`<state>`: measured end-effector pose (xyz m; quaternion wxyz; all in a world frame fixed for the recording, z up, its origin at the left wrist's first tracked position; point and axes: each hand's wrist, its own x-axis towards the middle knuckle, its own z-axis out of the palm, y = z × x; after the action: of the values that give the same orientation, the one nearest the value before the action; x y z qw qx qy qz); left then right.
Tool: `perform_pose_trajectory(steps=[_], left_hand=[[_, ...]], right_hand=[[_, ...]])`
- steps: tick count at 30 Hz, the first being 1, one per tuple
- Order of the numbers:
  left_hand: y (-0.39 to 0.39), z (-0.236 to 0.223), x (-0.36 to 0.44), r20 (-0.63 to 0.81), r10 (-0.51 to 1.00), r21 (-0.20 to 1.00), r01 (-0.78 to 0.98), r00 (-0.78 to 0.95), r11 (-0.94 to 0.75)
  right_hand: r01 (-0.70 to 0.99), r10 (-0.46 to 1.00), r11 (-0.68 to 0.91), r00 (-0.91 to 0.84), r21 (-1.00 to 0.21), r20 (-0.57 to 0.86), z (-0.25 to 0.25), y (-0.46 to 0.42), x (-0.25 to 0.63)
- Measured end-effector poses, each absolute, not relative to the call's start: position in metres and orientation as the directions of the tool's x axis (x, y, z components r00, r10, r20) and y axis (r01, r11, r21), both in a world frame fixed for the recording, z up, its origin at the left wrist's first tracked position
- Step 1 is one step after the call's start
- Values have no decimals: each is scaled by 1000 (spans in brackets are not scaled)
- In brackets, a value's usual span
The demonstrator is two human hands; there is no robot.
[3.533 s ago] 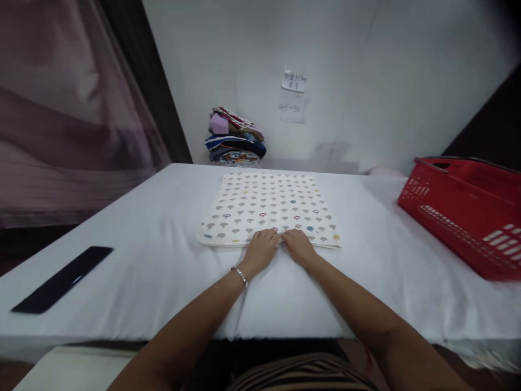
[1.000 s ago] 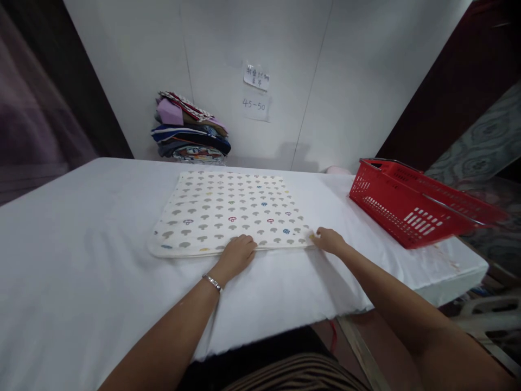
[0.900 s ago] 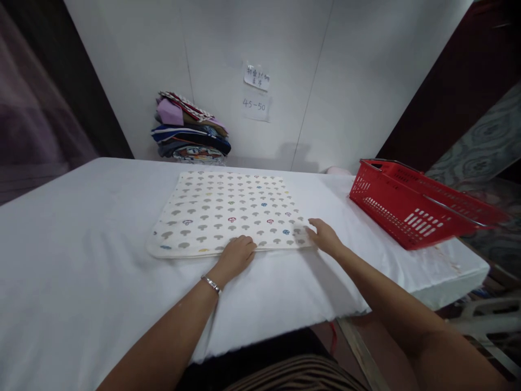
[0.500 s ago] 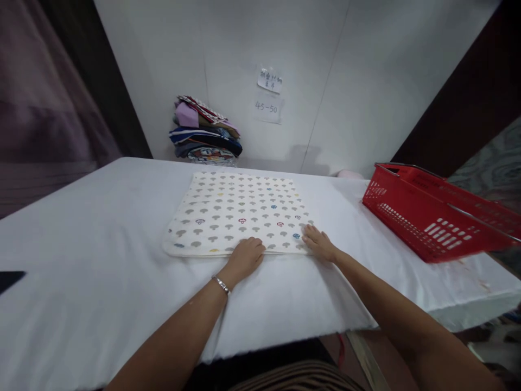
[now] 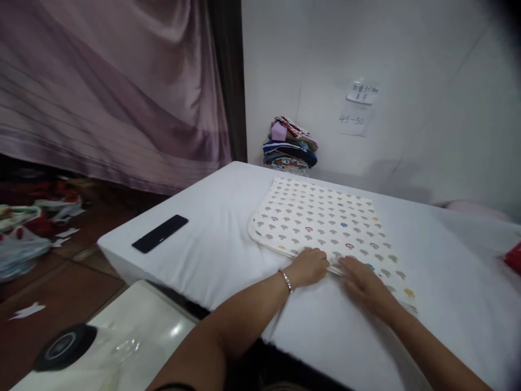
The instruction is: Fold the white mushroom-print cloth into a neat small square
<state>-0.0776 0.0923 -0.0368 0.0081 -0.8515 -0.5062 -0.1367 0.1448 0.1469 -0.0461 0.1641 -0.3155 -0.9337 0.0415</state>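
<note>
Stretches both bare arms forward from the bottom of the view, over a table draped in smooth white fabric [image 5: 222, 228]. Slants the left forearm up toward the right, bent at the elbow, with a silver metal bracelet [image 5: 286, 281] at the wrist. Rests the left hand [image 5: 310, 266] back up, with fingers curled at the near edge of a flat, folded cream cloth printed with grey and coloured mushrooms [image 5: 321, 222]. Cannot tell whether pinching the cloth there. Angles the right forearm in from the lower right. Lays the right hand [image 5: 366, 285], blurred, back up and open, with fingers extended onto the same edge, just beside the left. Shows the cloth lying on the table, right of a thin, black, glossy rectangular slab [image 5: 160, 233].
</note>
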Motion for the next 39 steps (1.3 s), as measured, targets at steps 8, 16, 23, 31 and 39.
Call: perform_pose_trajectory(steps=[8, 16, 23, 31, 39], left_hand=[[95, -43, -76, 259, 886, 102, 901, 384, -421], [86, -37, -91, 267, 904, 63, 930, 334, -362], [59, -23, -155, 317, 941, 160, 971, 118, -175], [40, -26, -156, 343, 937, 125, 985, 70, -120], [49, -24, -138, 330, 935, 87, 983, 127, -164]], right_hand=[[567, 550, 818, -724, -95, 416, -58, 131, 84], [562, 577, 807, -688, -180, 439, -67, 135, 92], [625, 680, 729, -616, -278, 398, -63, 134, 90], [640, 700, 711, -611, -290, 368, -57, 133, 89], [633, 699, 714, -616, -300, 363, -56, 132, 89]])
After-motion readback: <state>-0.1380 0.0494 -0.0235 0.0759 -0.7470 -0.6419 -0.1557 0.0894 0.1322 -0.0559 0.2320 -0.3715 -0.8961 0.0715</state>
